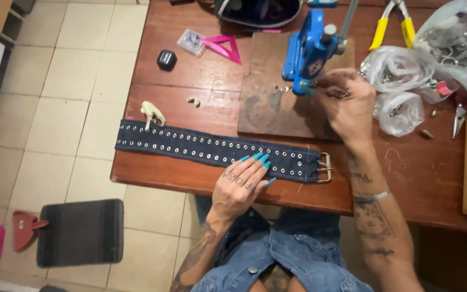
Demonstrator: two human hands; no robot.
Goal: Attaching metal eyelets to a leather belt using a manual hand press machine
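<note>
Reddish-brown wood makes up the table [190, 75], which stands on a floor of pale tiles [71, 81]. A long dark denim belt [190, 145] studded with rows of metal eyelets lies along the near edge, its metal buckle [325, 167] at the right end. The left hand [241, 181] rests flat on the belt near the buckle, fingers together and stretched out, their long turquoise nails on the fabric. The right hand [347, 103] is at the base of a blue hand press [309, 51] standing on a brown board [277, 103]; its fingertips are pinched together, on what I cannot tell. Clear plastic bags [406, 81] of small metal hardware lie just right of that hand. Yellow-handled pliers [393, 27] sit at the far edge, a pink triangle ruler [224, 46] and a small black cube [166, 59] to the left.
</note>
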